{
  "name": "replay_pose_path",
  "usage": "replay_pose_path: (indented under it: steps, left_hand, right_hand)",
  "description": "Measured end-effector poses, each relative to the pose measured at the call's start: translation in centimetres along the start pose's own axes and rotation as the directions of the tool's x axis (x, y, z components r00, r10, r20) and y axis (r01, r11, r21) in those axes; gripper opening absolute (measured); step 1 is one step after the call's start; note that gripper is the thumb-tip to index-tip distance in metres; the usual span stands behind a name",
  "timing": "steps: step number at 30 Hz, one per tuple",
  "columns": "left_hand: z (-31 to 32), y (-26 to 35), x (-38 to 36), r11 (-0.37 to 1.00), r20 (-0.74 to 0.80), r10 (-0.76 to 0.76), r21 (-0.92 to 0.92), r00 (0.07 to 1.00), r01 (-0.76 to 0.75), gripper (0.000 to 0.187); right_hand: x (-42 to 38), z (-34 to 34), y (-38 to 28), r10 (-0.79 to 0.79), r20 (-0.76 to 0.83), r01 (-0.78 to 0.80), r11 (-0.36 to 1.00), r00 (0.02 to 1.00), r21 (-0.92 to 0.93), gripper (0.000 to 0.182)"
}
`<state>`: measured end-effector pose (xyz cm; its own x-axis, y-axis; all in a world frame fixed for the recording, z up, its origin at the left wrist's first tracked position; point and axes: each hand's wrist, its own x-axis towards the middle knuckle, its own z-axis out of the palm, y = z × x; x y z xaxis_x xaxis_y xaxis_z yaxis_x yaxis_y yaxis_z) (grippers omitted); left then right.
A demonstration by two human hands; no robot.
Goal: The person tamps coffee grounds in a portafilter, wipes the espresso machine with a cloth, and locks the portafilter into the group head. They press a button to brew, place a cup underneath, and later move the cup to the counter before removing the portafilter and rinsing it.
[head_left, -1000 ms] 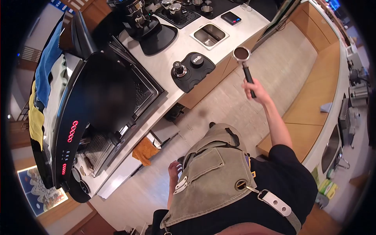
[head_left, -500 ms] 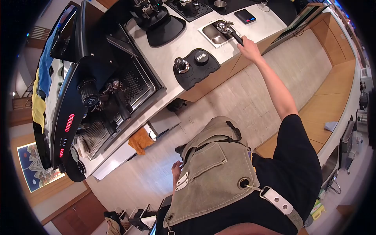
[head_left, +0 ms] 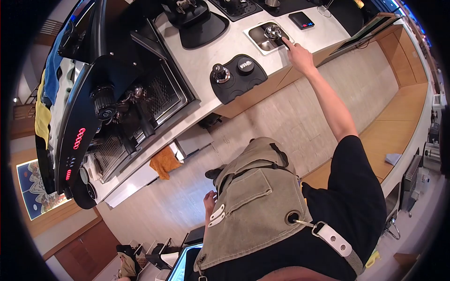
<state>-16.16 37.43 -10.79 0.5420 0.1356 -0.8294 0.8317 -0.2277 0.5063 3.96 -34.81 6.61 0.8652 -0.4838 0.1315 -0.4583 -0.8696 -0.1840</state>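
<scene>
My right hand (head_left: 300,57) is closed on the black handle of a portafilter (head_left: 273,33), whose metal head is over the small steel sink (head_left: 258,39) in the counter. My left hand (head_left: 210,200) hangs low beside the apron (head_left: 248,196), partly hidden by it; its fingers are too small and covered to read. Left of the sink, a tamper (head_left: 220,74) and a round black tool (head_left: 245,65) rest on a black mat (head_left: 236,89). A black scale (head_left: 301,20) with a lit display lies right of the sink.
The espresso machine (head_left: 101,61) fills the left side, with portafilters fitted. A grinder (head_left: 186,11) stands at the top on the counter (head_left: 199,61). An orange cloth (head_left: 164,162) hangs below the counter edge. Wooden cabinets (head_left: 398,117) line the right.
My right hand has shifted its hold on the portafilter handle, and the portafilter's head has turned slightly. The whole view has moved a little.
</scene>
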Motion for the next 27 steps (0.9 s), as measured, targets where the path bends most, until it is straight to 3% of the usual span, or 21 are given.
replay_pose_path:
  steps: [4, 8, 13, 18, 19, 23, 27]
  left_hand:
    - [0.4, 1.8, -0.3, 0.999, 0.024, -0.039, 0.009, 0.999, 0.039, 0.044]
    - [0.6, 3.2, -0.9, 0.994, 0.043, -0.005, 0.112, 0.999, 0.001, 0.043]
    - [1.0, 3.7, -0.2, 0.996, 0.036, -0.002, 0.084, 0.999, -0.001, 0.041]
    - [1.0, 3.9, -0.7, 0.991, 0.066, 0.008, 0.132, 0.998, -0.017, 0.04]
    - [1.1, 3.3, -0.1, 0.998, 0.029, -0.051, 0.048, 0.998, 0.05, 0.039]
    - [0.7, 3.6, -0.1, 0.994, 0.055, -0.056, 0.099, 0.997, 0.051, 0.039]
    - [0.7, 4.6, 0.1, 0.997, 0.009, -0.079, -0.025, 0.997, 0.079, 0.037]
  right_hand:
    - [-0.3, -1.4, -1.2, 0.039, -0.066, -0.036, 0.998, 0.997, 0.051, 0.06]
    - [-0.5, 1.4, 0.0, 0.026, -0.021, -0.027, 0.999, 0.999, -0.044, 0.062]
    - [0.1, -0.1, -0.3, 0.017, 0.007, -0.016, 0.996, 1.0, -0.083, 0.062]
    - [-0.5, -2.5, -1.3, -0.026, -0.075, 0.028, 0.999, 0.997, 0.023, 0.059]
    - [-0.4, -3.3, -1.6, -0.032, -0.099, 0.035, 0.999, 0.995, 0.037, 0.058]
    - [0.1, -4.5, -2.0, -0.079, -0.196, 0.092, 0.994, 0.977, 0.059, 0.057]
    - [0.1, -4.7, -2.4, -0.065, -0.183, 0.072, 0.997, 0.981, 0.033, 0.057]
